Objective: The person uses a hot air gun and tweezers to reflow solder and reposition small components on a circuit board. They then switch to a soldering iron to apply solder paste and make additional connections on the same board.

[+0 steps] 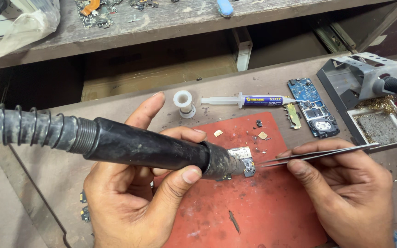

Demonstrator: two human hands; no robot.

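We grip the thick black hot-air wand in our left hand, fingers clamped around its barrel, its metal nozzle over the small grey circuit board at the frame's centre on the red rubber mat. Our right hand pinches slim steel tweezers, tips just right of the board, while a clear flux syringe lies above the mat

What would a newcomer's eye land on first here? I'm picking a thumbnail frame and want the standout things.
First, the big black hot-air handpiece crossing from the left, gripped in the left hand, its nozzle over a small circuit board on the red mat. Next, the tweezers in the right hand, tips pointing at that board. Behind, a flux syringe and a blue phone board lie on the bench.
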